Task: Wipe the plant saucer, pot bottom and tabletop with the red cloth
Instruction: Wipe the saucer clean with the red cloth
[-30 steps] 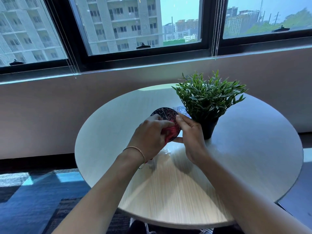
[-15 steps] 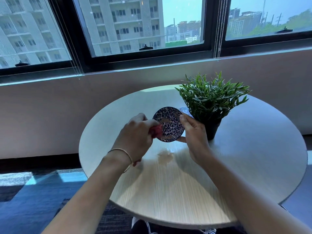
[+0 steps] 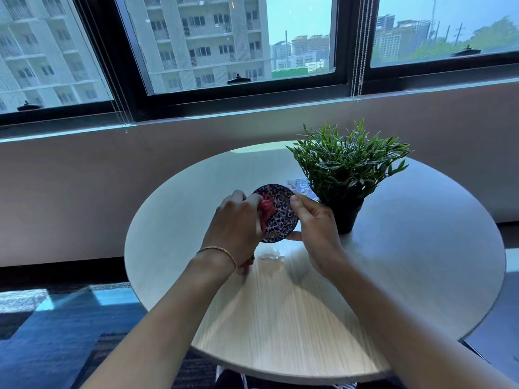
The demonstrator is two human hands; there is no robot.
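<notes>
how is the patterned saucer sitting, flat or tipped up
Tipped up: the round blue-patterned saucer faces the camera, held clear of the pale round table by the right hand.

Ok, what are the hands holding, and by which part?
Right hand pinches the saucer by its right rim; left hand grips the bunched red cloth against the saucer.

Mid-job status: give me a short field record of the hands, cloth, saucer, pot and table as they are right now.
left hand: grips the red cloth, pressing it on the saucer and its patterned face
right hand: pinches the saucer by its rim, holding it tilted above the tabletop
potted plant: upright on the tabletop, right of the saucer
wet-looking patch: on the tabletop below the saucer
blue printed card: flat behind the saucer
</notes>
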